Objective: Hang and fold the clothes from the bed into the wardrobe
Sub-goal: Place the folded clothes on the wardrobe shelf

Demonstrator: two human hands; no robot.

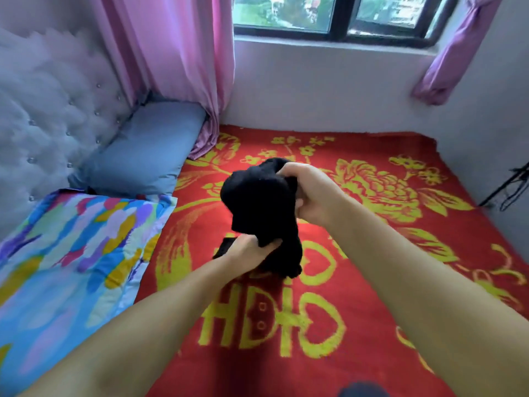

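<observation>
A bunched black garment [257, 202] hangs above the middle of the bed, which is covered by a red blanket with yellow flowers [372, 253]. My right hand [312, 193] grips the garment's upper right edge. My left hand [249, 250] grips its lower part from below. The cloth's bottom end droops toward the blanket. A small dark piece shows just behind my left hand; I cannot tell whether it belongs to the same garment. No wardrobe is in view.
A blue pillow [148, 150] and a multicoloured pillow [71, 259] lie at the left by the tufted headboard [48, 110]. Pink curtains [177, 53] hang by the window [329, 15]. Black cables [512, 187] hang at the right wall. A dark object [362, 390] shows at the bottom edge.
</observation>
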